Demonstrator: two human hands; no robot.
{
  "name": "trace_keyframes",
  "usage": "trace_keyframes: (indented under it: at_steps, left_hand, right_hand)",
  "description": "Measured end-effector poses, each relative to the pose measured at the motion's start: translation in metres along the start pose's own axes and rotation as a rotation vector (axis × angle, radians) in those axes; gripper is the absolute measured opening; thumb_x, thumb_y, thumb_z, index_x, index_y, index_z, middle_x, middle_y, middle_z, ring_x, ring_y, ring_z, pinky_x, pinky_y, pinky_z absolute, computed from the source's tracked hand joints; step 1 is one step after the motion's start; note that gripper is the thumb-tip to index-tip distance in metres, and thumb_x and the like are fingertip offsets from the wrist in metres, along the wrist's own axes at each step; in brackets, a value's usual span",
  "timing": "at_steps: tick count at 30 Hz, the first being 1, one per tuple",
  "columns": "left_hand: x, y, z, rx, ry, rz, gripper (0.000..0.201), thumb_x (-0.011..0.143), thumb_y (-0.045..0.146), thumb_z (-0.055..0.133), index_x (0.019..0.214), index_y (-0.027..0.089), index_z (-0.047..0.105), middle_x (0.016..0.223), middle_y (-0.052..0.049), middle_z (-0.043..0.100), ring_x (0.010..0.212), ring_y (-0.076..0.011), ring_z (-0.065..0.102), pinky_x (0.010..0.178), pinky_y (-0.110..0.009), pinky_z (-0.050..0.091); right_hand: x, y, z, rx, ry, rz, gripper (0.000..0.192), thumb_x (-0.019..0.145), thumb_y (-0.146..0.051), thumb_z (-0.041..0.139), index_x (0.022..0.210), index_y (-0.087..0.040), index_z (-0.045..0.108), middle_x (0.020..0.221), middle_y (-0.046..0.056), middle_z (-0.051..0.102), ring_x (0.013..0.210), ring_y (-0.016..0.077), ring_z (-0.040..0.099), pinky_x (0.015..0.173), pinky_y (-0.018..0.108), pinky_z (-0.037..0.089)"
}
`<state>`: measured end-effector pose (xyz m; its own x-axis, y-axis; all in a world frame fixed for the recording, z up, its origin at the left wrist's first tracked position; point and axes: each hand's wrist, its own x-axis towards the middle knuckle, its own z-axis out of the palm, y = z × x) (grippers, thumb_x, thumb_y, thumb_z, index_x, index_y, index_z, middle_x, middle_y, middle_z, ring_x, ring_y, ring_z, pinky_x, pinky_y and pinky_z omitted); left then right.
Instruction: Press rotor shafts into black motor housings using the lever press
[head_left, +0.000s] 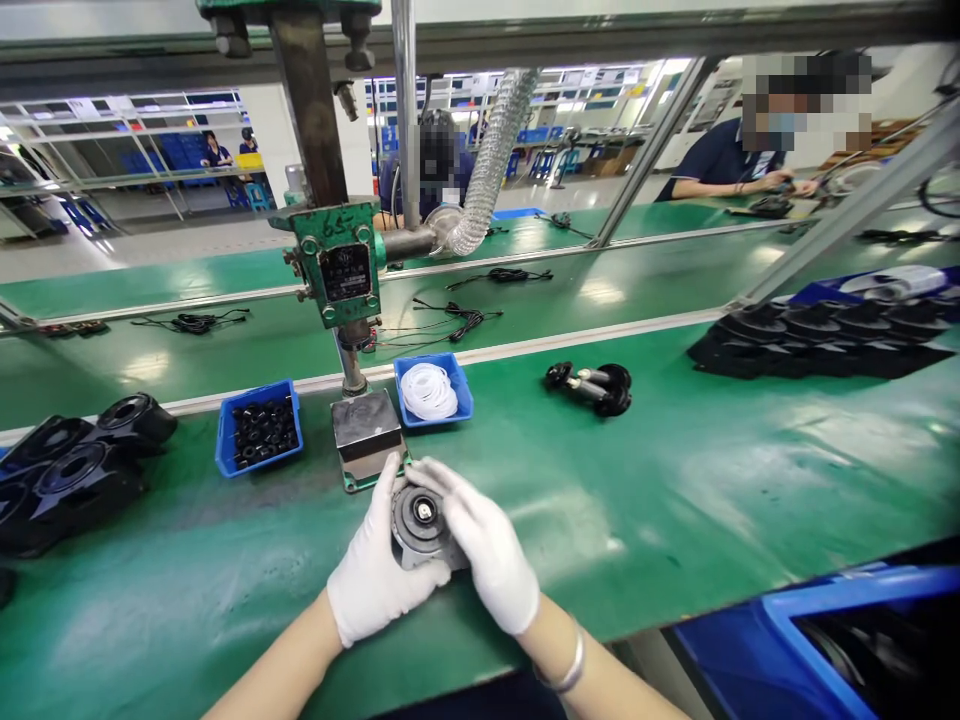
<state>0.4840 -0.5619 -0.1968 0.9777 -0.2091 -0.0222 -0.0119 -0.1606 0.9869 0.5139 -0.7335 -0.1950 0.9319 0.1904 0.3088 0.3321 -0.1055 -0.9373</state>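
Between my two white-gloved hands sits a dark round housing (421,522) with stepped rings and a small pale metal piece at its centre. My left hand (382,570) curves around its left side, the thumb along the near edge. Along the right side lies my right hand (491,550), its fingers closed together against the housing's rim. Just beyond them stands the press's metal block (367,424), under the ram of a green bench press (341,270).
Behind the hands are a blue bin of black parts (264,432) and a blue bin of white rings (429,392). Black housings (82,465) stand left, more black parts (817,340) right. Shafted parts (592,387) lie mid-table. A blue crate (780,620) sits front right. Co-workers sit beyond.
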Motion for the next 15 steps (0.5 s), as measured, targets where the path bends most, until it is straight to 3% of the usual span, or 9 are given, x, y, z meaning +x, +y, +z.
trace_keyframes:
  at_steps: [1,2,4,6,8,9,11,13,15]
  left_hand:
    - [0.000,0.000,0.000,0.005,0.004,0.000,0.115,0.066,0.009,0.070,0.152,0.022,-0.005,0.147,-0.014,0.040,0.138,-0.0287,0.039,0.119,-0.048,0.025]
    - [0.000,-0.002,-0.001,0.026,0.012,-0.004,0.114,0.066,0.010,0.070,0.152,0.022,-0.003,0.147,-0.014,0.040,0.138,-0.0290,0.040,0.119,-0.049,0.025]
    - [0.000,-0.008,-0.001,0.087,0.034,-0.008,0.111,0.067,0.013,0.071,0.153,0.022,0.001,0.146,-0.014,0.041,0.137,-0.0302,0.039,0.119,-0.051,0.022]
    - [0.001,-0.017,0.002,0.129,0.078,0.019,0.110,0.069,0.020,0.073,0.153,0.021,0.003,0.147,-0.015,0.039,0.138,-0.0317,0.038,0.119,-0.052,0.021]
    - [0.002,-0.023,0.010,0.129,0.147,0.065,0.110,0.072,0.030,0.075,0.154,0.021,0.001,0.148,-0.016,0.039,0.137,-0.0325,0.040,0.118,-0.053,0.024]
    - [0.002,-0.024,0.016,0.123,0.169,0.089,0.108,0.074,0.034,0.075,0.154,0.021,0.004,0.149,-0.015,0.040,0.137,-0.0328,0.041,0.117,-0.053,0.026]
    - [0.002,-0.022,0.024,0.119,0.191,0.116,0.083,0.080,0.041,0.070,0.150,0.022,0.028,0.143,-0.013,0.050,0.132,-0.0332,0.047,0.113,-0.054,0.034]
    - [0.001,-0.016,0.024,0.155,0.132,0.130,0.054,0.088,0.044,0.059,0.133,0.016,0.054,0.129,-0.010,0.063,0.125,-0.0316,0.055,0.105,-0.049,0.045]
    - [-0.001,-0.014,0.010,0.216,0.067,0.135,0.055,0.085,0.048,0.058,0.124,0.009,0.062,0.119,-0.010,0.068,0.115,-0.0276,0.063,0.098,-0.038,0.051]
  right_hand:
    - [-0.003,0.000,0.000,-0.044,0.004,-0.018,0.035,0.097,-0.041,0.047,0.119,-0.021,0.066,0.114,0.010,0.070,0.116,0.0249,0.061,0.100,0.041,0.049]
    - [-0.007,0.000,-0.002,-0.077,0.072,-0.024,0.032,0.098,-0.040,0.045,0.106,-0.021,0.070,0.103,0.009,0.073,0.106,0.0248,0.065,0.095,0.040,0.052]
    - [-0.016,0.000,-0.009,-0.124,0.236,0.011,0.037,0.100,-0.036,0.039,0.083,-0.022,0.068,0.066,0.004,0.067,0.069,0.0205,0.066,0.074,0.036,0.057]
    - [-0.023,-0.002,-0.015,-0.227,0.261,0.003,0.033,0.100,-0.030,0.036,0.088,-0.022,0.066,0.057,0.001,0.059,0.053,0.0171,0.058,0.062,0.033,0.055]
    - [-0.027,-0.008,-0.013,-0.456,0.111,-0.140,0.027,0.094,-0.027,0.045,0.112,-0.023,0.064,0.088,0.008,0.068,0.080,0.0224,0.066,0.075,0.040,0.056]
    - [-0.027,-0.011,-0.009,-0.584,0.007,-0.240,0.034,0.090,-0.028,0.052,0.123,-0.026,0.061,0.112,0.012,0.065,0.102,0.0285,0.063,0.085,0.047,0.053]
    - [-0.027,-0.015,0.000,-0.800,-0.151,-0.404,0.049,0.081,-0.035,0.063,0.129,-0.032,0.058,0.143,0.014,0.046,0.128,0.0402,0.045,0.092,0.060,0.046]
    - [-0.029,-0.011,0.005,-0.948,-0.218,-0.467,0.055,0.074,-0.042,0.070,0.128,-0.037,0.059,0.149,0.014,0.038,0.129,0.0461,0.041,0.084,0.061,0.048]
    - [-0.029,0.004,0.007,-1.003,-0.219,-0.482,0.056,0.072,-0.044,0.072,0.127,-0.039,0.060,0.146,0.015,0.043,0.122,0.0467,0.048,0.071,0.054,0.052]
